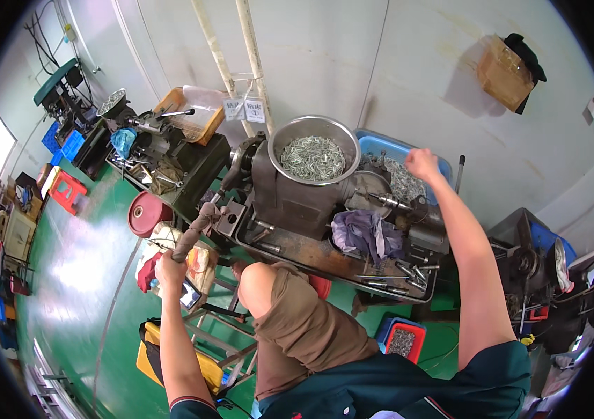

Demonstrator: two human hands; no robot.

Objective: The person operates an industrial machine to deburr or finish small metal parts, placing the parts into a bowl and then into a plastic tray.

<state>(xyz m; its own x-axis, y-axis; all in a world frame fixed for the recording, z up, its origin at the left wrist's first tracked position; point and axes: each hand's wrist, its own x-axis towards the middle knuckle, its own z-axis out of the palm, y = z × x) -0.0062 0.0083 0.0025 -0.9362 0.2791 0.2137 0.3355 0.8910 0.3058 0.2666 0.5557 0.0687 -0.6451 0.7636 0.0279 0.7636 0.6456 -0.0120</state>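
The brown cloth-wrapped lever (195, 231), left of the dark metal machine (288, 206), is gripped by the left hand (170, 269); steady pressure is advised. The right hand (422, 165) is curled near the blue plastic tub (378, 145); its contents cannot be told.

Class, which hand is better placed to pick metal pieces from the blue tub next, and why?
The right hand, probably: it is close to the blue tub, while the left hand grips the wrapped lever, much farther off.
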